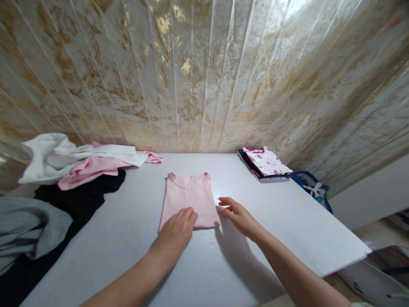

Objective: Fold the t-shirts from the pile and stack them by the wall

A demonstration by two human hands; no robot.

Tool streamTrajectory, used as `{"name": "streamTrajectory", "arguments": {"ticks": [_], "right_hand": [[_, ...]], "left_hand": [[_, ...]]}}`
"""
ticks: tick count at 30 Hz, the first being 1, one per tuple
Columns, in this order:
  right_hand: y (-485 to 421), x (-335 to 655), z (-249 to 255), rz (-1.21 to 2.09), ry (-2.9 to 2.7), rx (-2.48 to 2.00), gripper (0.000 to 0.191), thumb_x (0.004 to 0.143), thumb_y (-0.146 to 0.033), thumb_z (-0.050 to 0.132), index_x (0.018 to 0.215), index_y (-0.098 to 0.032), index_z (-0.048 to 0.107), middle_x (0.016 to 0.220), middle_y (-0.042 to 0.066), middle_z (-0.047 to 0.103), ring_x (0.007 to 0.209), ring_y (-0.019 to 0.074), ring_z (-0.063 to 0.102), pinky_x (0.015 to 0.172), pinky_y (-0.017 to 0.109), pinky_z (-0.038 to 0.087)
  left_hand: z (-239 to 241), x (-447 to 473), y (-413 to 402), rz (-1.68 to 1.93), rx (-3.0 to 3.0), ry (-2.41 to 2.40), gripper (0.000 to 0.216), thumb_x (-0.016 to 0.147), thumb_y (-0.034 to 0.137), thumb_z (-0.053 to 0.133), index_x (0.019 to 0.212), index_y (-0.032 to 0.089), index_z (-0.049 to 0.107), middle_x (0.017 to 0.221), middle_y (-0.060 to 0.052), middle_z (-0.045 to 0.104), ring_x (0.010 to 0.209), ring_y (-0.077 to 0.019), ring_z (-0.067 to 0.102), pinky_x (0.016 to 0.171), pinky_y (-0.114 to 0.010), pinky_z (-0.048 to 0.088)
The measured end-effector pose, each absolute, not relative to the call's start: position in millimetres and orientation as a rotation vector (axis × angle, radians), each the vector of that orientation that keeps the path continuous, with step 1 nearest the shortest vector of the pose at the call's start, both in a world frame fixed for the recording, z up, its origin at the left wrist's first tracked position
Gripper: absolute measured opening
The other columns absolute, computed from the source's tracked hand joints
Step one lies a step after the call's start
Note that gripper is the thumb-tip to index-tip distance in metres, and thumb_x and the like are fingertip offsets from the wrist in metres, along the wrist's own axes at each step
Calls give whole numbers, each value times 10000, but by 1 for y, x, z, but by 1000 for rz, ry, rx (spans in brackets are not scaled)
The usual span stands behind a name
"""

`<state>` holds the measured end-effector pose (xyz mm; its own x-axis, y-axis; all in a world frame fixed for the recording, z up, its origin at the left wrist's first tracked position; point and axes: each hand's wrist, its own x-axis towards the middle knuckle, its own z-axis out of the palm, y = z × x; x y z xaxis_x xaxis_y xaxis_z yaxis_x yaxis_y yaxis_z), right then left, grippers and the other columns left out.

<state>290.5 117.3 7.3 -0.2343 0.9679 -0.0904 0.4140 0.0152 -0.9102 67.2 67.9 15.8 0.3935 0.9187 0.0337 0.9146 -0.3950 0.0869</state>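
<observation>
A pale pink T-shirt, folded into a neat rectangle, lies on the white table with its round neckline facing away from me. My left hand rests palm down on its lower left part, fingers close together and their tips partly hidden; the cloth around it stays smooth. Just off the shirt's right edge hovers my right hand. Its fingers are apart, slightly bent, and hold nothing.
At the left lie loose clothes: a white garment, a pink one, a black one and a grey one. A folded stack stands at the back right, beside a blue-edged bag. A gold-patterned curtain hangs behind.
</observation>
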Motion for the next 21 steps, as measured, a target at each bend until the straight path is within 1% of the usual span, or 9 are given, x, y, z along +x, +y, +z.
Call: {"name": "streamTrajectory", "arguments": {"ticks": [3,5,7,9,12,14,17,19,21], "right_hand": [[100,294,12,1281,-1564,-1383,339,823,-467,605,1025,-195,601,970,59,661,813,189,645,730,337,497],[85,289,14,1500,-1483,-1325,370,821,-539,604,907,-179,601,829,39,653,705,162,629,652,302,475],[69,278,14,1771,-1387,-1246,445,804,-591,619,920,-161,612,821,52,664,680,155,631,630,292,469],[57,263,13,1929,-1231,-1154,530,772,-598,666,1067,-163,601,945,80,681,754,172,658,671,307,491],[48,238,11,1902,-946,-1016,605,749,-565,715,1199,-203,533,1040,65,673,840,179,666,727,314,507],[47,228,9,1841,-778,-957,558,737,-555,724,1133,-201,552,986,45,680,828,175,661,700,292,504],[48,225,7,1800,-584,-939,477,704,-555,730,952,-172,592,865,47,684,792,192,658,659,285,504],[47,231,5,1775,-526,-959,402,684,-490,738,872,-162,602,802,51,683,755,204,658,648,299,510],[44,240,6,1733,-504,-983,315,660,-371,734,863,-163,613,774,45,686,737,210,661,647,307,518]], "left_hand": [[16,65,72,117,2619,1725,242,860,46,428,987,185,580,1030,-67,630,972,-219,606,834,-355,505],[18,64,73,204,2572,1758,198,864,69,439,952,188,571,984,-57,628,944,-212,606,805,-336,494],[23,67,72,321,2473,1784,159,870,98,448,927,196,559,950,-40,629,916,-198,611,771,-311,481],[29,74,68,399,2386,1772,145,877,117,444,918,203,553,931,-29,634,889,-188,617,739,-295,469],[37,91,59,452,2336,1696,163,875,114,427,904,205,560,921,-31,645,871,-193,626,728,-302,464],[38,101,51,500,2323,1634,188,869,105,422,916,207,573,921,-36,653,880,-199,632,745,-311,470],[37,109,41,591,2328,1471,199,892,147,422,954,221,596,931,-37,671,893,-198,644,772,-316,490],[38,109,37,651,2331,1314,202,924,219,418,969,241,614,950,-30,685,901,-186,654,781,-299,506],[41,104,39,734,2306,1228,218,941,299,420,995,266,630,978,-21,697,914,-173,663,783,-274,518]]}}
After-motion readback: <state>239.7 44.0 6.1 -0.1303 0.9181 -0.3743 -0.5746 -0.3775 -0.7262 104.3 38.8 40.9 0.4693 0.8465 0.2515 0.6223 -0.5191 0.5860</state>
